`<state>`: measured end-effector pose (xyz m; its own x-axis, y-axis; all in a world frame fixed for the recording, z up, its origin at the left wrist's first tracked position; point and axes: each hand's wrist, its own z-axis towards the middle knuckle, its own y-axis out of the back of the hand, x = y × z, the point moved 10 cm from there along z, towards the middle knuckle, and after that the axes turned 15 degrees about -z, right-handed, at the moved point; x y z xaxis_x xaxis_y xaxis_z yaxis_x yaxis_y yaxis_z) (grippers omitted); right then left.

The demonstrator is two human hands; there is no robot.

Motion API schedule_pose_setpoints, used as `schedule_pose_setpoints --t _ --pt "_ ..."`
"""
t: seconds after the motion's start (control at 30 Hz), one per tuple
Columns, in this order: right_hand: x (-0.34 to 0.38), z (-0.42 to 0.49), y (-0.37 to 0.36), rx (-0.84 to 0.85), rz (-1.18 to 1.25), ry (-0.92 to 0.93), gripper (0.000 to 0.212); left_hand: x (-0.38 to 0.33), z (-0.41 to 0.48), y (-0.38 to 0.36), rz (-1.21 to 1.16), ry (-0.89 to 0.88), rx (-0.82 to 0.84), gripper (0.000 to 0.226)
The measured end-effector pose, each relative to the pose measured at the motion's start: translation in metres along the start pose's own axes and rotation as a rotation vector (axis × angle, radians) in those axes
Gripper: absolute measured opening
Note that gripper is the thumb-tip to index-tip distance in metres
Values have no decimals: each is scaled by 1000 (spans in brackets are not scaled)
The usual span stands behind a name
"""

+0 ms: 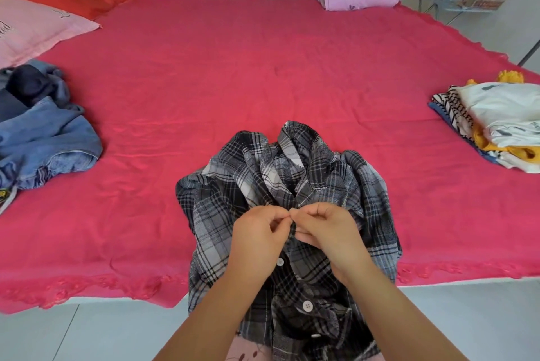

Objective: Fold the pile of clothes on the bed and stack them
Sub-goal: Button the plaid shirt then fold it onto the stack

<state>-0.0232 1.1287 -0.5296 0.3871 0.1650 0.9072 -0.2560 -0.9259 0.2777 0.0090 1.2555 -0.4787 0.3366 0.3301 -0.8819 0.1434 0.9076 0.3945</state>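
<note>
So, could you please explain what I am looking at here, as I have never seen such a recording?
There is no machine here. A person wears one camera on the head, which looks down at their own bare hands. The left hand and the right hand both pinch the front edge of a grey plaid shirt. The shirt lies on a bed with a red cover. On the left sits a heap of denim clothes, and on the right a folded stack.
</note>
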Motion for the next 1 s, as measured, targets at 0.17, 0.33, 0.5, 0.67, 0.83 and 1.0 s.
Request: schedule_pose_setpoints --t 0.17,0.33,0.5,0.67,0.83,1.0 --pt "-8 2 -1 -7 61 -50 9 0 -3 -1 24 -31 -13 8" --pt "-16 3 -2 18 191 -116 11 3 -3 -8 71 -30 49 10" --pt "-22 4 -8 10 232 -134 18 23 -3 -6 -114 178 7 10" --pt "6 -4 1 -155 -321 199 28 57 -8 -19 -441 643 60 15" --pt "22 -14 -4 -198 -519 416 28 65 -8 -27 -542 797 178 14" --pt "0 11 19 -172 -40 82 21 64 -7 -24 -597 719 216 12"
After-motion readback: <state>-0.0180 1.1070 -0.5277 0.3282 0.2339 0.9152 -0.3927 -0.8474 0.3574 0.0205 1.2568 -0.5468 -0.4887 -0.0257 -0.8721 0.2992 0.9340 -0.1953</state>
